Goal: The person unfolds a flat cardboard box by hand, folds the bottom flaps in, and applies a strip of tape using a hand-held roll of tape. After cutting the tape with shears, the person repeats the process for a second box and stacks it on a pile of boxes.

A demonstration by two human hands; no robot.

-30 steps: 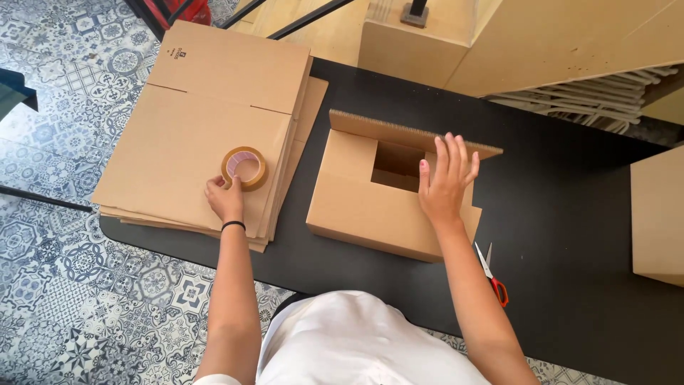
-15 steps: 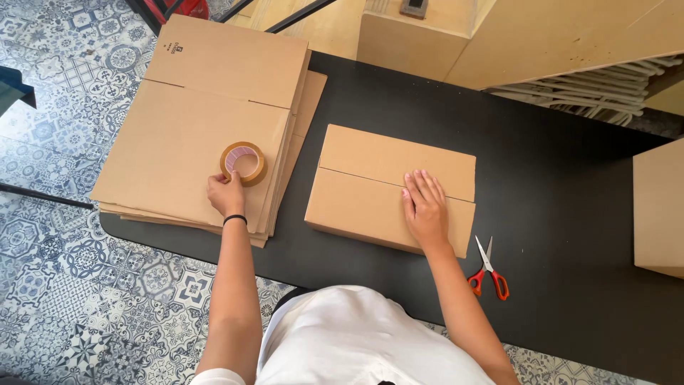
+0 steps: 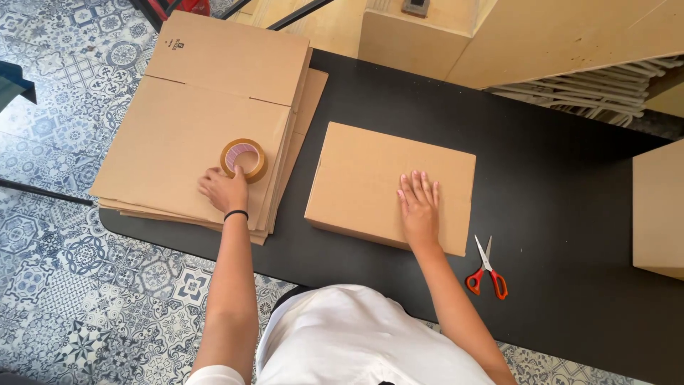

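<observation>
Should the flat, open right hand (image 3: 419,208) be lifted from the cardboard box (image 3: 370,178), its flaps may spring open before the tape roll (image 3: 244,160), grasped by the left hand (image 3: 224,189), is applied.

Left hand (image 3: 225,189) curled, right hand (image 3: 419,208) flat, fingers (image 3: 420,185) extended.

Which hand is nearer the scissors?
Right. The right hand lies flat on the closed cardboard box, just up and left of the scissors. The left hand is far across the table, at the tape roll on the flat cardboard stack.
</observation>
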